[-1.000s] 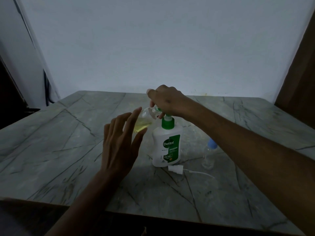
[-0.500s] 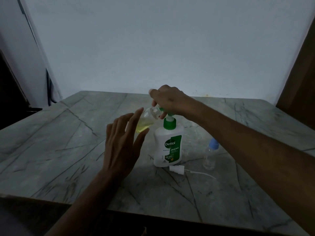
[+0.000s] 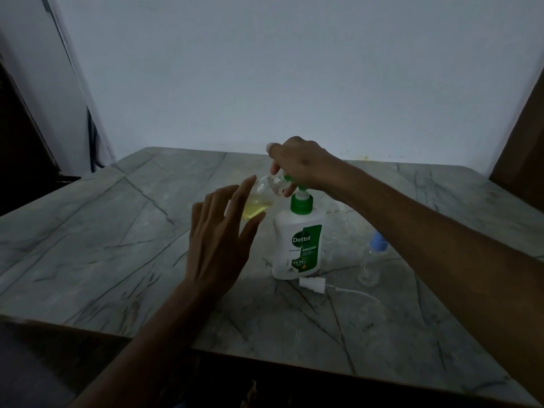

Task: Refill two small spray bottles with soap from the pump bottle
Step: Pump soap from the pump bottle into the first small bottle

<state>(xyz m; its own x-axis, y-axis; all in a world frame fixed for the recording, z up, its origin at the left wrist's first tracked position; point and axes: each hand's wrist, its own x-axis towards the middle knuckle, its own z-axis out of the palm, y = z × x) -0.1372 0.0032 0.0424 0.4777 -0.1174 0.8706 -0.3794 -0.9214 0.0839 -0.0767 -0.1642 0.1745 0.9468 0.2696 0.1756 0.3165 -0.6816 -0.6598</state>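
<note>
**Q:** Near the middle of the tabletop point(image 3: 117, 231), what stands there?

**A:** A white pump bottle point(image 3: 295, 245) with a green label and green collar, upright on the grey veined surface. Just in front of it, toward the near edge, lies a white spray head point(image 3: 312, 283) on its side, its thin tube trailing off toward the right edge.

**Q:** And the spray bottles?

**A:** One small clear spray bottle point(image 3: 263, 198) is held tilted in the air beside the pump's top, its open neck up against the nozzle. Pale yellow soap has pooled in its lower end. The second spray bottle point(image 3: 371, 262), clear with a blue cap, stands upright to the right of the pump bottle, partly hidden behind the right forearm.

**Q:** What is each grip doing?

**A:** The right hand point(image 3: 300, 167) sits over the pump head, fingers curled down around it and the neck of the tilted bottle. The left hand point(image 3: 219, 242) is released: its fingers are straight and spread, palm turned toward the tilted bottle, fingertips right by its body. Whether they actually touch it I cannot tell.
</note>
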